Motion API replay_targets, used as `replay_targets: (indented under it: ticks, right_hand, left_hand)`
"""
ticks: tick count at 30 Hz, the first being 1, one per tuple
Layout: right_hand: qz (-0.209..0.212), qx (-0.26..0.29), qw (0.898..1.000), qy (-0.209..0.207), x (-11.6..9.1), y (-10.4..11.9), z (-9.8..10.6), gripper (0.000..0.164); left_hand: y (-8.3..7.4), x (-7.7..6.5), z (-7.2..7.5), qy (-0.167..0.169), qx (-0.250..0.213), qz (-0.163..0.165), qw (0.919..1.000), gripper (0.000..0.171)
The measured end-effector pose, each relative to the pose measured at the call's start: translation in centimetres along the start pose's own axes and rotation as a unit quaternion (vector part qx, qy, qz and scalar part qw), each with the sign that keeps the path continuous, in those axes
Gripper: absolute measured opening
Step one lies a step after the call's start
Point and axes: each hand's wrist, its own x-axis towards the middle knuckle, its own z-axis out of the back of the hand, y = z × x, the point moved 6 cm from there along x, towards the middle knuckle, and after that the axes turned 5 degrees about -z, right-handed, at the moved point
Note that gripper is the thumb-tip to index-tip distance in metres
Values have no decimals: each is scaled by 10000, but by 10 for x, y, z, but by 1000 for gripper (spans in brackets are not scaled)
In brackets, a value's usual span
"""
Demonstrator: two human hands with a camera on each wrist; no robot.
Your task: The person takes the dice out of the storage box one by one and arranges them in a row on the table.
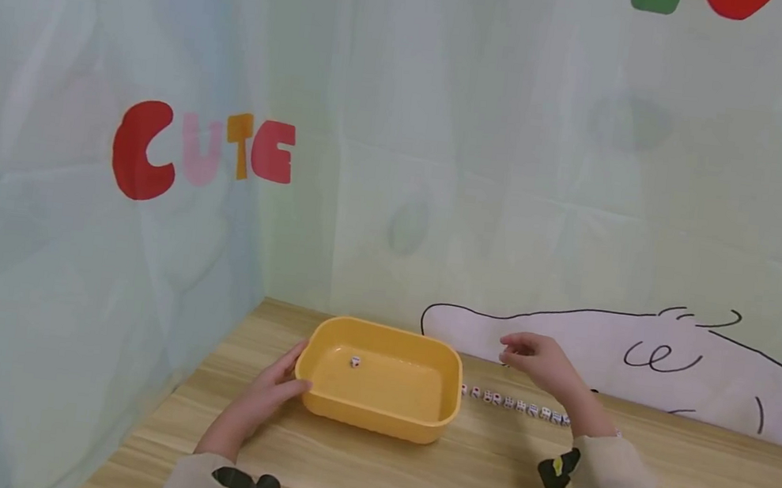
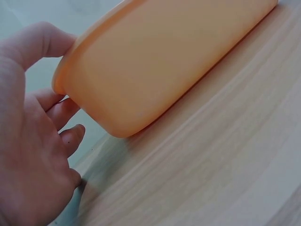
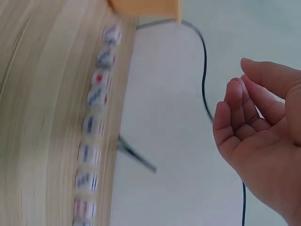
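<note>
A yellow plastic basin (image 1: 380, 414) stands on the wooden table with one die (image 1: 355, 362) inside, towards its left. At the basin's left end, my left hand (image 1: 268, 392) grips the rim; in the left wrist view the thumb (image 2: 51, 40) lies over the edge and other fingers are against the end wall. A row of small white dice (image 1: 520, 407) runs rightward from beside the basin. Above this row hangs my right hand (image 1: 543, 363), fingers loosely bent. Nothing shows between its thumb and fingertips in the right wrist view.
Behind the table hangs a pale curtain (image 1: 513, 169) with a cartoon outline, and another curtain side at the left carries coloured letters (image 1: 146, 151). Bare wooden tabletop (image 1: 409, 484) lies in front of the basin and the dice. Dark straps (image 1: 556, 470) sit at both wrists.
</note>
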Motion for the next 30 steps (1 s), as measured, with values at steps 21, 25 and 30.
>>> replay_targets:
  ticks: [21,25,30]
  right_hand:
    - [866,279,9928,775,40,90,-114,24]
    - [685,507,9918,954,44,97,-131,27]
    - [592,792,9885,1147,48,105,-151,30]
  left_hand:
    - [-1,0,-4,-326,44,182,9993,74]
    - [-2,0,-5,-254,5,31,9997,73]
    - [-2,1,-7,-240,-35,-22,9997,72]
